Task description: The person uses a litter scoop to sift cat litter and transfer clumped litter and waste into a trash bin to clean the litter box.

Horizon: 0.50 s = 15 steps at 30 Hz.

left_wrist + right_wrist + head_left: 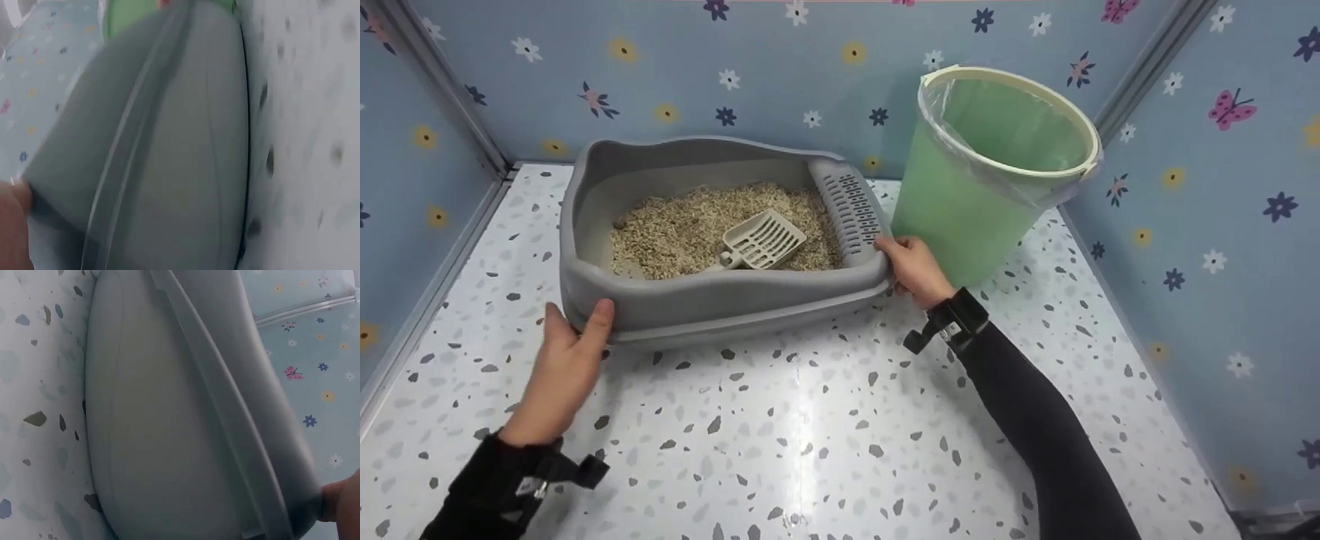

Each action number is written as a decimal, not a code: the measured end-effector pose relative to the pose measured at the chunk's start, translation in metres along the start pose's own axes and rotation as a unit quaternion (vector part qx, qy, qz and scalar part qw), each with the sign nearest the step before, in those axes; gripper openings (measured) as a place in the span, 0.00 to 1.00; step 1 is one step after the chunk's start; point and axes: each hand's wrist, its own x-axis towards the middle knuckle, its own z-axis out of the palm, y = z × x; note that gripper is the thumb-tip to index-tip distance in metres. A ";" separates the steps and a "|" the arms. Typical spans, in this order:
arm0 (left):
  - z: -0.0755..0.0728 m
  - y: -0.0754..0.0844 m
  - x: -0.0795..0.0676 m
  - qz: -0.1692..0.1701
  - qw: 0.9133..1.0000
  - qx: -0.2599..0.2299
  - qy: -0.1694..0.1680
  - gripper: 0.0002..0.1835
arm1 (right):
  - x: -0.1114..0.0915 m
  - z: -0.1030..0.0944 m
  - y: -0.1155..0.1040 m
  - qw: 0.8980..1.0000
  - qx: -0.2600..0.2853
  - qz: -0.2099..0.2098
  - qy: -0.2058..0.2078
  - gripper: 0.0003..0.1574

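A grey litter box (720,304) sits on the speckled surface, holding tan pellet litter (675,225). On the litter lies a beige slotted litter scoop (765,238), its handle partly hidden behind the front wall. My left hand (562,375) grips the box's front left corner, thumb against the front wall. At the front right corner my right hand (916,268) holds the rim, thumb on top and other fingers mostly hidden below. Both wrist views show the box's grey outer wall (180,169) close up, with only part of each hand at the edge.
Close beside the box's right end stands a green bin (952,202) with a cream rim and clear liner. Blue flowered walls (780,82) rise behind and on both sides. The white speckled surface (802,420) extends in front of the box.
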 end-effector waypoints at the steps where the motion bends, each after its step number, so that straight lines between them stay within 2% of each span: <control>1: 0.006 0.002 -0.005 -0.005 1.000 -0.008 0.003 0.60 | 0.003 0.001 0.001 1.000 0.008 -0.003 -0.002 0.29; 3: 0.014 0.004 -0.009 -0.013 1.000 -0.024 0.004 0.60 | 0.005 0.004 0.003 1.000 0.027 0.000 -0.005 0.25; 5: 0.017 0.005 -0.003 -0.022 0.999 -0.037 0.013 0.60 | 0.001 0.007 0.006 0.999 0.051 0.005 -0.003 0.23; 8: 0.010 0.001 0.018 -0.027 0.998 -0.042 0.032 0.58 | -0.017 0.011 0.011 0.995 0.095 0.016 -0.014 0.22; 10: 0.001 -0.005 0.035 -0.025 0.998 -0.028 0.045 0.56 | -0.032 0.016 0.013 0.993 0.112 0.022 -0.038 0.23; 13: -0.013 -0.011 0.061 -0.022 0.998 -0.016 0.061 0.54 | -0.052 0.022 0.014 0.990 0.106 0.028 -0.089 0.25; 15: -0.019 -0.010 0.071 -0.032 0.997 -0.027 0.068 0.56 | -0.056 0.022 0.012 0.989 0.088 0.029 -0.115 0.26</control>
